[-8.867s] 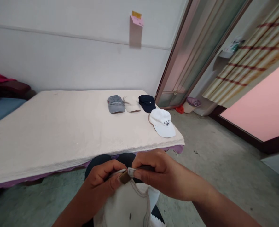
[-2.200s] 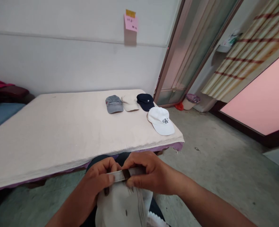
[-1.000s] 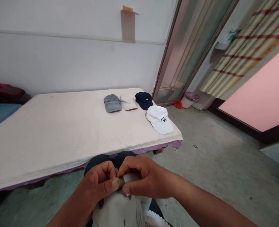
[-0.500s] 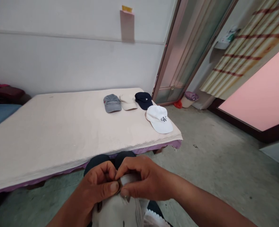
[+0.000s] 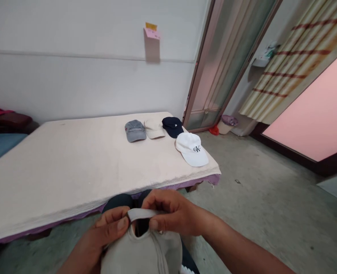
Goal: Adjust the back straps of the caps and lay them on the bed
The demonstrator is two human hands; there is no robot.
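A light grey-beige cap [image 5: 136, 253] is held low in front of me, its back strap and the dark opening beneath it facing up. My left hand [image 5: 107, 228] pinches the strap's left end between thumb and fingers. At the strap's right end, my right hand [image 5: 174, 213] grips with thumb below and fingers curled over. On the bed ahead lie a grey cap [image 5: 135, 131], a cream cap [image 5: 154, 128], a navy cap [image 5: 172, 126] and a white cap [image 5: 191, 149] with dark letters on its front.
The bed [image 5: 71, 163] has a pale cover and stands against a white wall. A waste bin [image 5: 227, 125] and red bag [image 5: 214, 130] are on the floor beside the glazed door [image 5: 216, 68]. Dark and blue items [image 5: 5, 142] lie at far left.
My hands have moved apart at the cap's back strap, with the left shifting leftward. The strap now stretches between them and the opening shows. The view has tilted up slightly.
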